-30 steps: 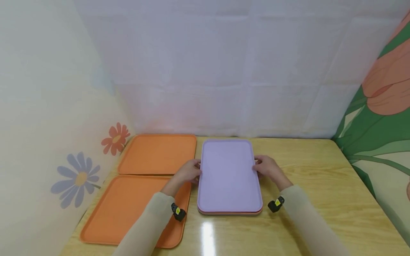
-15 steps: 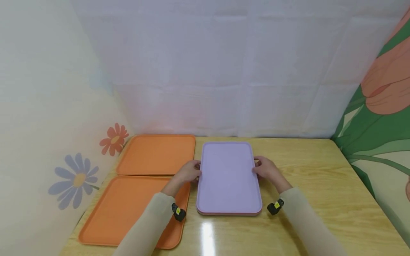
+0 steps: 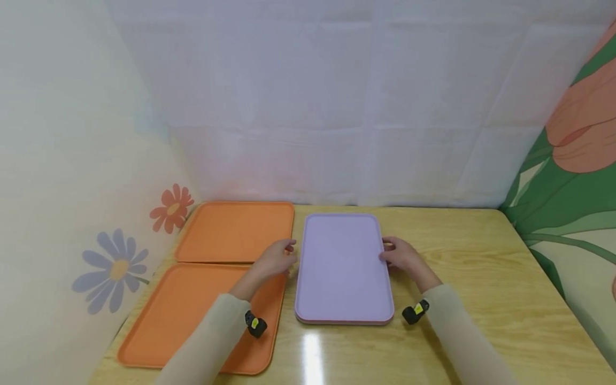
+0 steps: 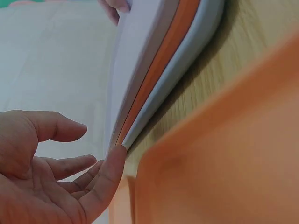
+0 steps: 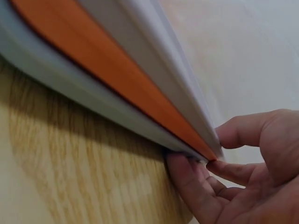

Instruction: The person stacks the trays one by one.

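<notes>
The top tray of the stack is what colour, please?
The top tray is light purple; the head view shows it best.

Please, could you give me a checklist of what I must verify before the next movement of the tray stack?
1. Right grip holds the tray stack at its right edge: ok.
2. Left grip holds the opposite edge: not ok, its thumb stands apart.
3. Stack edges roughly aligned: ok.
4. Nearer orange tray and farther orange tray apart from the stack: ok, table shows between.
5. Stack underside flat on the table: cannot tell, hidden.
</notes>
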A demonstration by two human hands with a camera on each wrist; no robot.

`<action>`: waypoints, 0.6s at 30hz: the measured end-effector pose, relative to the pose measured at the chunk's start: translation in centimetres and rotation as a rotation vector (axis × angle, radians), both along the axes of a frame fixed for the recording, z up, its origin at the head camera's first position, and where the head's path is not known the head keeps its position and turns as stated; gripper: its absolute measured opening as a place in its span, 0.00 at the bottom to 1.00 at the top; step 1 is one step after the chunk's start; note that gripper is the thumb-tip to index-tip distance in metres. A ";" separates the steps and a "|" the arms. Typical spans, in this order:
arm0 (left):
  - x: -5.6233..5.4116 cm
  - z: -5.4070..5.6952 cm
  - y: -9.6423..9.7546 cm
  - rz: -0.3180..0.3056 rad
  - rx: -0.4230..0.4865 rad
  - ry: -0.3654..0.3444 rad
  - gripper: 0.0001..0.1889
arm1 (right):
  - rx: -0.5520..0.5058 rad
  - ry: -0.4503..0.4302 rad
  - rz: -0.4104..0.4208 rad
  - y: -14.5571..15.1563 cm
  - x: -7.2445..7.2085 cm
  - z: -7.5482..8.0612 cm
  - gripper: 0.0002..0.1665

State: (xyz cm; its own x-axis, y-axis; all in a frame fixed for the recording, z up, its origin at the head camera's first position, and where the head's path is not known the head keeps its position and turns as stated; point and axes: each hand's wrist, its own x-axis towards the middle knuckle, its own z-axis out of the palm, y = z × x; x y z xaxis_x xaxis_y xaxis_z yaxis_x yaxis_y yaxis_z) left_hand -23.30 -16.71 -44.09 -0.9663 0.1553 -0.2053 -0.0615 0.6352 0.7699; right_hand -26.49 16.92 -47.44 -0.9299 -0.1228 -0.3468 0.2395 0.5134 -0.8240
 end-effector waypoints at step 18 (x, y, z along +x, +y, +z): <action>3.0 2.0 -10.6 0.043 -0.254 0.168 0.26 | -0.103 -0.083 -0.007 0.6 -0.3 -0.1 0.38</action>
